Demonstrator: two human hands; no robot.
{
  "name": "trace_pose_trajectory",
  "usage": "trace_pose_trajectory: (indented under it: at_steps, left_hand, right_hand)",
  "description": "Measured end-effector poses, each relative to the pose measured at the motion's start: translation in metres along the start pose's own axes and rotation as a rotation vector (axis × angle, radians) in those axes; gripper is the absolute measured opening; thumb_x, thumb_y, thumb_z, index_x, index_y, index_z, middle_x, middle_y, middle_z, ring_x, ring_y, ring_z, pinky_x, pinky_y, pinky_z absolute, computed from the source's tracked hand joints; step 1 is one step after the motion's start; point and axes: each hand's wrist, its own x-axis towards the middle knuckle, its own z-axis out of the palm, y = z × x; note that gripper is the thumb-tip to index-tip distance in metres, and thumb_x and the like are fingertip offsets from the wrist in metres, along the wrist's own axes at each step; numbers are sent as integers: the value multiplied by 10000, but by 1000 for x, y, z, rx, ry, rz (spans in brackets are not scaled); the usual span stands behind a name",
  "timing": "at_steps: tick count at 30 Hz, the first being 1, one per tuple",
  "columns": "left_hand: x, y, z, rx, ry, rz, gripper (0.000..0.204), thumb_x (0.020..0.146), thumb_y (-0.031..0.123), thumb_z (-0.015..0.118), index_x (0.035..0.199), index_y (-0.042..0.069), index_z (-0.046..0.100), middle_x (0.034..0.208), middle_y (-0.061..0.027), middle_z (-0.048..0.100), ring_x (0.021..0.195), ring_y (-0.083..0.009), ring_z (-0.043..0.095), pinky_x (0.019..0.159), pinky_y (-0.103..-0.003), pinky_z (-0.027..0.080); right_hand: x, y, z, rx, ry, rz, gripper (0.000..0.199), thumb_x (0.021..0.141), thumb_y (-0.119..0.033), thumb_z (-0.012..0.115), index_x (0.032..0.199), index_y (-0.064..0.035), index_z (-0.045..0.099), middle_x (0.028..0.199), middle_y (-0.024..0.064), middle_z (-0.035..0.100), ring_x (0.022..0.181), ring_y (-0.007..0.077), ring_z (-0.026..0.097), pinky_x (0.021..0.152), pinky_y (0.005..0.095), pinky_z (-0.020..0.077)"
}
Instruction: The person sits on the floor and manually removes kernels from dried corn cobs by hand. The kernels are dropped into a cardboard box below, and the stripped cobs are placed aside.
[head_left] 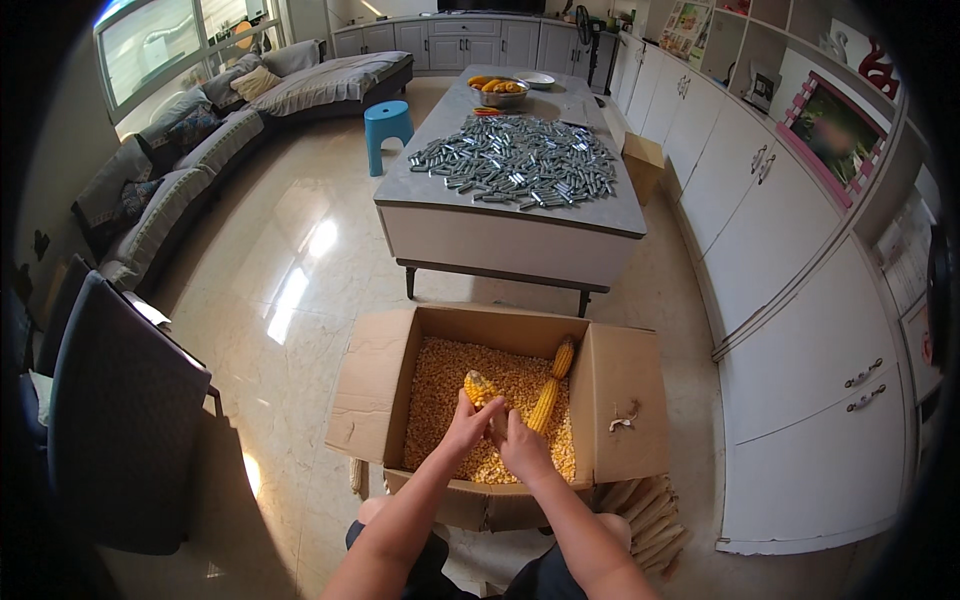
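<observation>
An open cardboard box (375, 385) on the floor is filled with loose yellow corn kernels (450, 375). My left hand (467, 424) and my right hand (520, 447) meet over the box and both grip one corn cob (480, 387), its yellow tip pointing up and left. Two more cobs lie in the box: one (545, 404) just right of my hands, another (564, 357) leaning against the right wall.
Bare stripped cobs (650, 515) pile on the floor right of the box. A grey table (500, 215) ahead carries many small dark cylinders (520, 165) and a bowl of corn (500, 90). A blue stool (386, 125), sofas (180, 150), a dark chair (120, 420) and white cabinets (800, 300) surround.
</observation>
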Motion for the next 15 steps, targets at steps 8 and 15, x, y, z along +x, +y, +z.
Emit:
trace_pose_trajectory:
  at_steps: [8,15]
  left_hand:
    - [-5,5,-5,-120,-82,34,329,859,331,519,1000,97,337,836,-22,456,700,-93,475,536,-226,417]
    - [4,2,-1,-403,27,54,270,867,321,531,944,91,414,805,4,448,724,-80,445,622,-235,379]
  right_hand:
    - [2,8,0,107,9,-14,335,831,-303,532,929,-23,377,807,242,573,762,410,559,629,472,433]
    - [2,12,14,156,-15,-18,369,838,-326,523,971,-4,399,861,251,568,806,407,557,659,454,438]
